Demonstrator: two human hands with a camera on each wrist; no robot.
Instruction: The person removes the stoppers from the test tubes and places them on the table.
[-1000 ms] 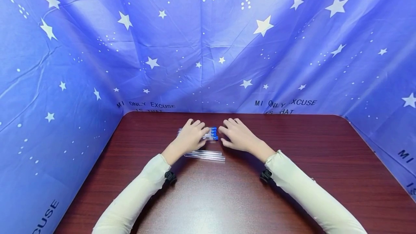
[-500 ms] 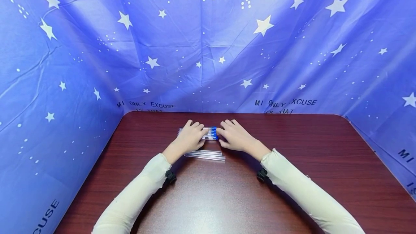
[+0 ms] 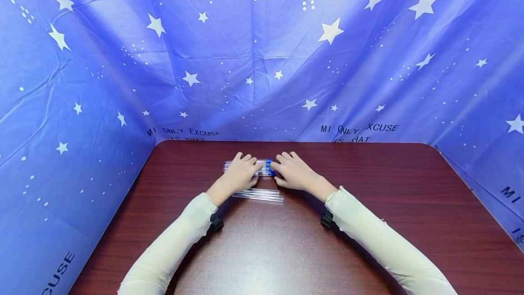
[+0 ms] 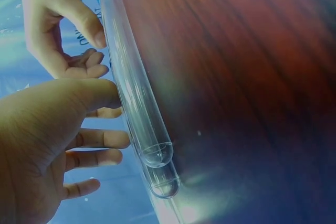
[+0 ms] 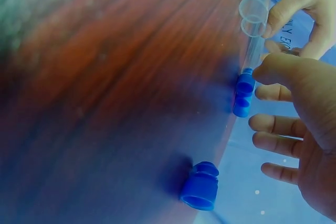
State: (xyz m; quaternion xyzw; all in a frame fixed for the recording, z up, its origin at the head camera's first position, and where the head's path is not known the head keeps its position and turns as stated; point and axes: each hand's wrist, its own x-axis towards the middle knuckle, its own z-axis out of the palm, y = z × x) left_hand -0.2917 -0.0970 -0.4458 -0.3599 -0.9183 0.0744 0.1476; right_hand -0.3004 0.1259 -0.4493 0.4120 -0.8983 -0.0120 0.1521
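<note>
A row of clear test tubes (image 3: 264, 168) with blue stoppers (image 3: 269, 162) lies side by side near the far part of the table, stoppers to the right. My left hand (image 3: 241, 173) rests over the tubes' middle, fingers mostly extended. At the stoppered ends is my right hand (image 3: 296, 172), its index fingertip touching or close to them; the right wrist view shows its fingers loosely extended beside the stoppers (image 5: 243, 90). Nearer to me lie a few unstoppered test tubes (image 3: 259, 195), their rounded ends (image 4: 157, 156) to the left. The hands partly hide the row.
A loose blue stopper (image 5: 199, 187) lies on the table in the right wrist view; the head view does not show it. The dark red-brown table (image 3: 254, 245) ends at a blue starry curtain (image 3: 254, 58) behind and at both sides.
My right hand has moved left, from a small gap beside the stoppers to right up against them. The left hand has stayed almost still over the tubes.
</note>
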